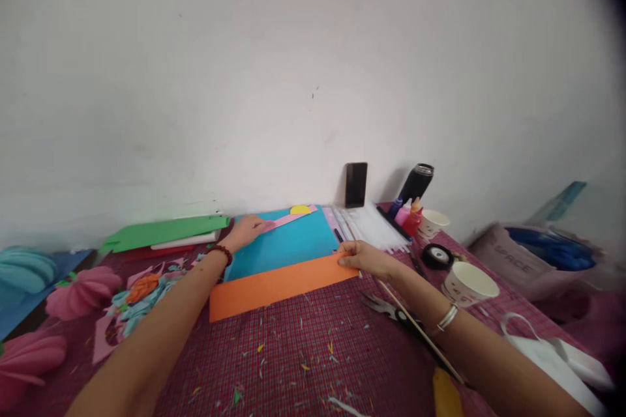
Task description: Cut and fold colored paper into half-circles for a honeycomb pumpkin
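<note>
A blue sheet of paper (288,241) lies against the wall on the table. Across its upper part runs a thin pink paper strip (293,217), with a yellow paper half-circle (300,210) at its upper edge. My left hand (249,231) has its fingers closed at the strip's left end. A wide orange paper strip (283,287) lies along the blue sheet's near edge. My right hand (364,259) pinches its right end between thumb and fingers. Scissors (391,308) and a thin wooden stick (415,326) are under and beside my right forearm.
Pink paper pumpkin shapes (85,293), paper scraps (141,300) and green sheets (166,233) lie left. At right are a phone (356,185), a black bottle (417,182), glue bottles (413,218), black tape (437,256), paper cups (470,282) and a bag (518,260).
</note>
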`<move>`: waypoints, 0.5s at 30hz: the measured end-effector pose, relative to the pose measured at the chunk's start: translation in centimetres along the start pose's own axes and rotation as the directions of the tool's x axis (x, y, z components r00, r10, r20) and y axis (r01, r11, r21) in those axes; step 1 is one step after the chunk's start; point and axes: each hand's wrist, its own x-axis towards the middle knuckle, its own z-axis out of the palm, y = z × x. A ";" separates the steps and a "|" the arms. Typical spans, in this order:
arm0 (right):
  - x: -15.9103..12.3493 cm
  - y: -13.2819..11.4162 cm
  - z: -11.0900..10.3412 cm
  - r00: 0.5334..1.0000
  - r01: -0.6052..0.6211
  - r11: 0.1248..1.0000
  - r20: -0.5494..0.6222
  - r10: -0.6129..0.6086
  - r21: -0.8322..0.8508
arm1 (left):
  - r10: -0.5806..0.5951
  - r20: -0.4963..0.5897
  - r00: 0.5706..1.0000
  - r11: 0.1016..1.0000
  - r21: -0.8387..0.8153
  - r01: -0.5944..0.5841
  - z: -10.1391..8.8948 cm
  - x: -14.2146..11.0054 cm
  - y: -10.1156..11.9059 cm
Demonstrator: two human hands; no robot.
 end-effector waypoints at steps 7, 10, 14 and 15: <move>3.7 -1.7 0.0 0.984 0.025 0.997 -0.172 -0.037 -0.071 | -0.277 -0.320 0.906 0.819 -0.572 0.048 -5.6 -1.3 2.0; 4.4 -3.7 0.7 0.954 0.100 0.985 -0.267 -0.134 -0.138 | -0.329 -0.267 0.906 0.665 -0.747 0.021 -7.7 -3.9 4.7; 1.8 -7.2 3.8 0.902 0.268 0.945 -0.296 -0.315 -0.187 | -0.301 -0.150 0.942 0.511 -0.859 0.027 -7.6 -9.5 9.5; 0.5 -7.9 4.9 0.896 0.313 0.933 -0.270 -0.352 -0.177 | -0.289 -0.120 0.950 0.486 -0.873 0.038 -7.3 -11.0 10.7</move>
